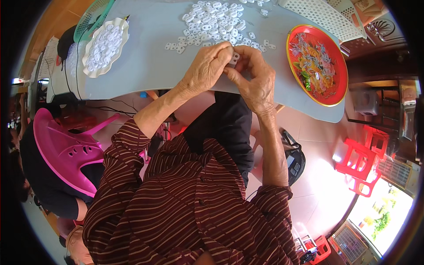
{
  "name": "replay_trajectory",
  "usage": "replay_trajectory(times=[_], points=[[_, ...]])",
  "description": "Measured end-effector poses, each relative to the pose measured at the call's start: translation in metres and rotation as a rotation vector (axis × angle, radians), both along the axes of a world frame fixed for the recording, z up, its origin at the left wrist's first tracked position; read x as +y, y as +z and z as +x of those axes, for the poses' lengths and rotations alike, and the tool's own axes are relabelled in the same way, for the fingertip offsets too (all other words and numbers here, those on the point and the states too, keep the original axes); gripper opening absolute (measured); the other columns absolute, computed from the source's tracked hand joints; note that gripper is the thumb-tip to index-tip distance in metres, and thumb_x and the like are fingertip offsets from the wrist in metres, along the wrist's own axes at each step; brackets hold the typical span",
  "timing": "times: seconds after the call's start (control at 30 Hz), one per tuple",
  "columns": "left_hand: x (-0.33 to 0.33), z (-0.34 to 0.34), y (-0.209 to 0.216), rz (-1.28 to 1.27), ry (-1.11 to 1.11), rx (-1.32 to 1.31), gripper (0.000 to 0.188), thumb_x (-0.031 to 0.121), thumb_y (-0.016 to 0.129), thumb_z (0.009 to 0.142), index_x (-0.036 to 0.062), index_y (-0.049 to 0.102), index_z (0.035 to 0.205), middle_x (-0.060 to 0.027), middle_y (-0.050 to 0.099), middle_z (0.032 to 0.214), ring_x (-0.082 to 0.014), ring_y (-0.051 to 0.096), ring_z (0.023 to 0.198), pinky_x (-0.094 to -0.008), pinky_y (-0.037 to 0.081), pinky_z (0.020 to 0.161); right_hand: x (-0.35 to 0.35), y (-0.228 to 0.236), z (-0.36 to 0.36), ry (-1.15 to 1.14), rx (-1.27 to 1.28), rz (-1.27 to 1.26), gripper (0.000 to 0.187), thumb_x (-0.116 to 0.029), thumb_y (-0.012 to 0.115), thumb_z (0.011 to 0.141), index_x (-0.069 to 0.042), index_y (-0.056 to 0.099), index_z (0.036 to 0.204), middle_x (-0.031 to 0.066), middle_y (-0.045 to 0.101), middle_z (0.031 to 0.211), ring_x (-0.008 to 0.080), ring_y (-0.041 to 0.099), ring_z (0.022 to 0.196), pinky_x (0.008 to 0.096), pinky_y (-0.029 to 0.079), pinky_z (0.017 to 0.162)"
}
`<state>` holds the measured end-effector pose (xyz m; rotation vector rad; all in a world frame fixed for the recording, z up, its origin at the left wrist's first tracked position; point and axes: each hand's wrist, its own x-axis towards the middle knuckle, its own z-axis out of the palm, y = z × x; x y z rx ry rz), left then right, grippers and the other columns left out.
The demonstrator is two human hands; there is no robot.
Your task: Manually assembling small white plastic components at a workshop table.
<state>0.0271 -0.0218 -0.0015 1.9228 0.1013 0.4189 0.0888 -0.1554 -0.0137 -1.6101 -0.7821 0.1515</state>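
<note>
Both hands meet above the near edge of the grey table. A small white plastic piece with dark holes (235, 58) shows between them. My right hand (257, 81) is closed around it, thumb and fingers curled. My left hand (207, 66) is closed with its fingertips pressed against the same spot; what lies inside its fingers is hidden. Just beyond the hands spreads a heap of similar white two-hole pieces (214, 20), with several loose ones along its near side.
At the right stands a round red tray with a gold rim (341, 84), holding many small slender pieces. A scalloped white dish (123, 37) of white pieces sits left, by a green basket (84, 28). A white perforated basket (318, 15) is far right; a pink chair (48, 141) stands left.
</note>
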Motion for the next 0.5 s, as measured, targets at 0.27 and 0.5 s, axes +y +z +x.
replay_trajectory(times=[0.27,0.5], points=[[-0.0043,-0.0035,0.0062,0.073,0.03,0.065,0.025,0.019,0.042,0.094,-0.0018,0.044,0.081,-0.0118,0.042,0.062,-0.0196,0.035,0.055,-0.0337,0.038,0.053,0.0029,-0.0041,-0.0021,-0.041,-0.057,0.033,0.029,0.004,0.069,0.071,-0.001,0.057,0.098,0.008,0.059,0.074,0.0157,0.057,0.063,0.0288,0.047,0.06],[-0.002,-0.0036,-0.0014,0.122,0.018,0.035,0.027,0.024,0.042,0.094,-0.0013,0.048,0.086,-0.0099,0.04,0.063,-0.0165,0.035,0.057,-0.0324,0.036,0.053,0.0,-0.0016,-0.0054,-0.049,-0.084,0.004,0.022,0.005,0.066,0.074,0.0,0.056,0.093,0.0098,0.058,0.072,0.0171,0.058,0.061,0.0293,0.047,0.058]])
